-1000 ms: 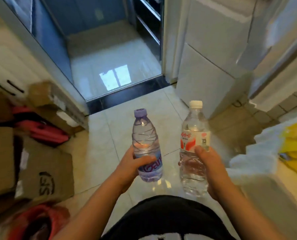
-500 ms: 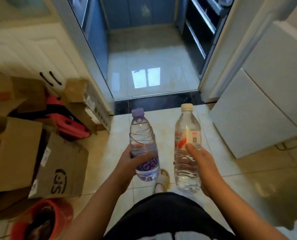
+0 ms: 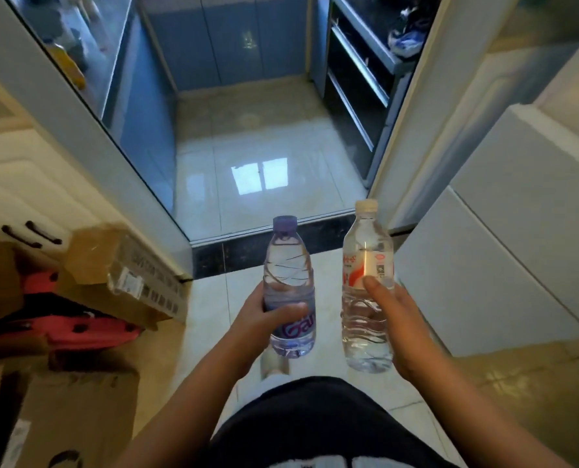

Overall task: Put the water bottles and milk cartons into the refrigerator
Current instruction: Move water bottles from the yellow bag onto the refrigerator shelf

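My left hand [image 3: 261, 319] grips a clear water bottle with a purple cap and purple label [image 3: 288, 265], held upright in front of me. My right hand [image 3: 403, 319] grips a taller clear water bottle with a white cap and red-and-white label [image 3: 365, 251], also upright, just to the right of the first. The two bottles stand apart. The white refrigerator [image 3: 504, 238] stands to the right with its doors closed. No milk carton is in view.
Cardboard boxes [image 3: 119, 271] and a red object [image 3: 79, 329] crowd the floor at left, by a white cabinet [image 3: 28, 190]. Ahead, a dark threshold [image 3: 247, 248] leads through a doorway into a kitchen with glossy tiles [image 3: 257, 157] and blue cabinets.
The view has swung left and forward toward the kitchen doorway. Both bottles stay upright in my hands; the refrigerator has shifted to the right edge, and the counter with the yellow item has left view.
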`<state>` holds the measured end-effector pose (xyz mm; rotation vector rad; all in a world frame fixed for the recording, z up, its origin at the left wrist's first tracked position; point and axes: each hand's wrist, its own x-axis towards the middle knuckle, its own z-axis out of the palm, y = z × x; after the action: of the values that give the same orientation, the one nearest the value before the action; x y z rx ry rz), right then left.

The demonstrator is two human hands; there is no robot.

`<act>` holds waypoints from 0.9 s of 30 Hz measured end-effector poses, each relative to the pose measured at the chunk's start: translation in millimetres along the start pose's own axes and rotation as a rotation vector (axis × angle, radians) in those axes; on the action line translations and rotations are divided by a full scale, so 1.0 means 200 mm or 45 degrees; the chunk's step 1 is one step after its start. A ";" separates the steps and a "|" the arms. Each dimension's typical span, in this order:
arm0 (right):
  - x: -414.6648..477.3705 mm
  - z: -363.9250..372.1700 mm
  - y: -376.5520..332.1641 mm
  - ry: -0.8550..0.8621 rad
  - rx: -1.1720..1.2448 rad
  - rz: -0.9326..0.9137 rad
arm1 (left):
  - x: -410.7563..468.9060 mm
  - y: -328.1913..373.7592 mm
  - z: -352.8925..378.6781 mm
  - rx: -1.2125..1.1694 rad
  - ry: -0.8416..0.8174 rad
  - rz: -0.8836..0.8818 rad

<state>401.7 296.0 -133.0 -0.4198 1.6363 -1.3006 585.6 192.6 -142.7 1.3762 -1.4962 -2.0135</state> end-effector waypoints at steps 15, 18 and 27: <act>0.81 -0.46 -0.49 0.894 0.415 -0.126 | 1.36 0.90 0.60 0.348 -0.769 -0.003; 0.91 -0.56 -0.57 1.076 0.510 -0.171 | 1.53 1.04 0.79 0.409 -0.919 0.020; 1.02 -0.98 -0.84 1.411 0.597 -0.531 | 1.79 1.37 1.48 0.496 -1.293 0.195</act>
<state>93.8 189.6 -86.2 0.3599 2.0423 -2.4257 82.5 4.9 -90.1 0.2046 -2.3752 -2.5346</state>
